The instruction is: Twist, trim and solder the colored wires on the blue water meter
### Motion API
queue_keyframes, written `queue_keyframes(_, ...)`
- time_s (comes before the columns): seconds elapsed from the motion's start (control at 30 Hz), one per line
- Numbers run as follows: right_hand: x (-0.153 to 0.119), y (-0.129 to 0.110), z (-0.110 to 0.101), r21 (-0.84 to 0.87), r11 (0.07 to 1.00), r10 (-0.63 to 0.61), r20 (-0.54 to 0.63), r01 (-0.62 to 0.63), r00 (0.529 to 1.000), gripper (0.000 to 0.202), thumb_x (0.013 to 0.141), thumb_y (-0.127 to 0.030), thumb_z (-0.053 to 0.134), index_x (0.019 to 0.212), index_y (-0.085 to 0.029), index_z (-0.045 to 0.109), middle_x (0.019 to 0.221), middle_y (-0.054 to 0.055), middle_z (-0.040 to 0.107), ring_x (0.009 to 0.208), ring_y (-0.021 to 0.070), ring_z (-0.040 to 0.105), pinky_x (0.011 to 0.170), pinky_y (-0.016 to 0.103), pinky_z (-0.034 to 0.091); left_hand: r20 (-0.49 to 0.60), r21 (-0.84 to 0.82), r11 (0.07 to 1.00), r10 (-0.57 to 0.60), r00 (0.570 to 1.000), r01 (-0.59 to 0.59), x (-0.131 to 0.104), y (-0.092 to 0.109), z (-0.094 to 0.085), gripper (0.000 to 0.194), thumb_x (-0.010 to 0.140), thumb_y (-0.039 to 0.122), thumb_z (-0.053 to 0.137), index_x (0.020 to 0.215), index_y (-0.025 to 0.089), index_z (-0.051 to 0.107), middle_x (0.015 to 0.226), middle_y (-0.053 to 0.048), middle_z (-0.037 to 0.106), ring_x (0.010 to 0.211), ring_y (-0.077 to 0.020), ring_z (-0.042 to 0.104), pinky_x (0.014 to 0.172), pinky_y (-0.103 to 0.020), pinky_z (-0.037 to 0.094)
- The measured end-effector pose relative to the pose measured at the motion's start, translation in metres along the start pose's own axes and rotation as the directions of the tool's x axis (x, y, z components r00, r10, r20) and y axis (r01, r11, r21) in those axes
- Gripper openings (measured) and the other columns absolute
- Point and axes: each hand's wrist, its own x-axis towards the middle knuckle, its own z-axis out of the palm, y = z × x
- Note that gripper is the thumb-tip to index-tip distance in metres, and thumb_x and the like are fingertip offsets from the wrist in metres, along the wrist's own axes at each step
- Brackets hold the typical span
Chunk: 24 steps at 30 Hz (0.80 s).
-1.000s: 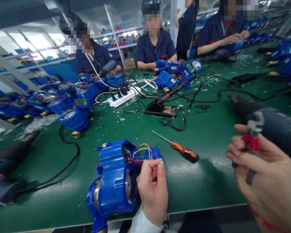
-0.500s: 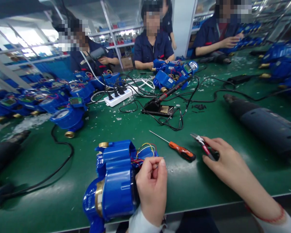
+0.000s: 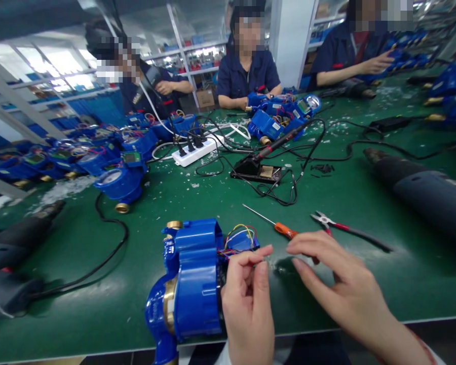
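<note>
A blue water meter (image 3: 197, 294) with brass fittings lies on its side at the left of my left hand (image 3: 249, 304). That hand's fingers are curled, the index finger reaching past the thumb; whatever they hold is hidden. Thin coloured wires (image 3: 233, 251) run from the meter to a small blue part (image 3: 243, 239) and pass behind these fingers. My right hand (image 3: 342, 284) is open, thumb and fingers apart, above the table. Beyond it lie the cutting pliers (image 3: 340, 225), handles spread, and an orange-handled screwdriver (image 3: 285, 229), partly covered by my fingers.
A soldering iron in its stand (image 3: 256, 167) and a white power strip (image 3: 197, 151) stand farther back among cables. Heat guns lie at the right (image 3: 421, 187) and left (image 3: 19, 253). More blue meters (image 3: 121, 182) line the left side. Several co-workers sit across the table.
My right hand has let go of the cutting pliers and moved left toward my left hand. The index finger of my left hand has straightened out. The view has shifted slightly.
</note>
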Motion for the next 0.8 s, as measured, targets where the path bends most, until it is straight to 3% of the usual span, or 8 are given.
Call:
queue_keyframes(0.1, 0.006, -0.02, 0.02, 0.323, 0.94, 0.053, 0.18, -0.11, 0.982, 0.028, 0.087, -0.005, 0.049, 0.106, -0.025, 0.053, 0.105, -0.003, 0.059, 0.1, 0.0098, 0.054, 0.087, 0.019, 0.042, -0.056, 0.033, 0.994, 0.108, 0.993, -0.107, -0.004, -0.001, -0.002, 0.005, 0.089, 0.021, 0.054, 0.085, 0.022, 0.059, 0.112, -0.005, 0.063, 0.097, -0.0132, 0.065, 0.073, -0.019, 0.052)
queue_keyframes(0.23, 0.011, -0.025, 0.035, 0.507, 0.785, 0.178, 0.366, -0.356, 0.913, 0.021, 0.09, -0.009, 0.046, 0.101, -0.025, 0.056, 0.095, -0.003, 0.06, 0.086, 0.0107, 0.057, 0.074, 0.019, 0.045, -0.105, 0.167, 0.959, 0.249, 0.963, -0.23, -0.005, -0.004, -0.004, 0.006, 0.086, 0.017, 0.057, 0.083, 0.021, 0.06, 0.105, -0.004, 0.053, 0.1, -0.0129, 0.059, 0.074, -0.017, 0.05)
queue_keyframes(0.37, 0.015, -0.021, 0.033, 0.545, 0.747, 0.207, 0.353, -0.38, 0.912, 0.01, 0.087, -0.014, 0.054, 0.089, -0.022, 0.06, 0.083, -0.003, 0.061, 0.074, 0.0108, 0.057, 0.065, 0.018, 0.044, -0.121, 0.139, 0.962, 0.252, 0.96, -0.235, -0.006, -0.006, -0.001, 0.007, 0.087, 0.017, 0.055, 0.083, 0.022, 0.058, 0.095, -0.002, 0.052, 0.089, -0.0113, 0.057, 0.071, -0.017, 0.049)
queue_keyframes(0.47, 0.015, -0.018, 0.029, 0.547, 0.755, 0.216, 0.314, -0.362, 0.925, 0.011, 0.085, -0.011, 0.055, 0.082, -0.02, 0.061, 0.08, -0.003, 0.063, 0.074, 0.0106, 0.058, 0.067, 0.018, 0.044, -0.108, 0.065, 0.979, 0.2, 0.974, -0.194, -0.01, -0.007, 0.002, 0.005, 0.087, 0.02, 0.055, 0.083, 0.021, 0.057, 0.088, -0.001, 0.053, 0.083, -0.0127, 0.057, 0.07, -0.021, 0.049)
queue_keyframes(0.8, 0.007, -0.011, 0.031, 0.591, 0.737, 0.216, 0.253, -0.328, 0.943, 0.011, 0.09, -0.016, 0.053, 0.083, -0.019, 0.061, 0.08, -0.001, 0.061, 0.076, 0.0118, 0.057, 0.07, 0.021, 0.045, -0.074, -0.039, 0.999, -0.016, 0.997, 0.013, -0.01, -0.009, 0.001, 0.01, 0.086, 0.029, 0.058, 0.084, 0.019, 0.054, 0.08, 0.0, 0.052, 0.075, -0.0128, 0.059, 0.07, -0.024, 0.049)
